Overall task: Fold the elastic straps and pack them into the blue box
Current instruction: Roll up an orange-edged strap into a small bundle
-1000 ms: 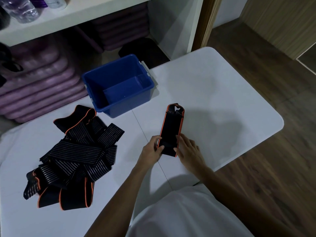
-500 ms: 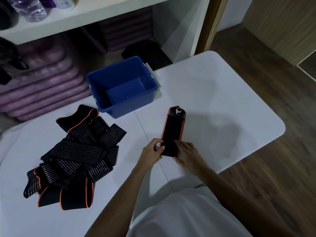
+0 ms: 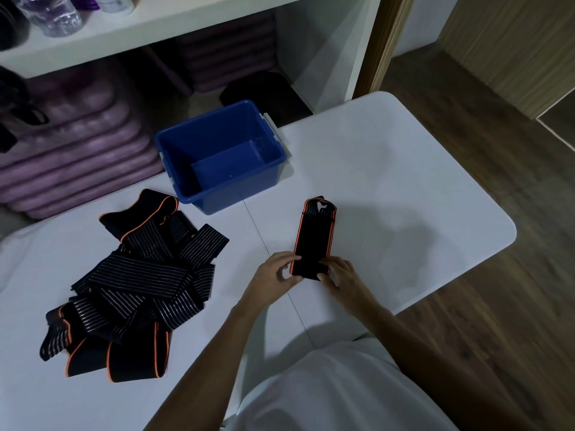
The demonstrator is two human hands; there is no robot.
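Folded strap (image 3: pixel 314 237) | long axis near-to-far | our left hand (image 3: pixel 273 272) and right hand (image 3: pixel 342 275) pinch near end | blue box (image 3: pixel 221 157) far-left.

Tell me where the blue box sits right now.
In the head view, the blue box stands open at the table's far edge, left of centre, just beyond the loose strap pile.

Dim scene, soft shadows on white table (image 3: pixel 389 169), wide-angle edge distortion
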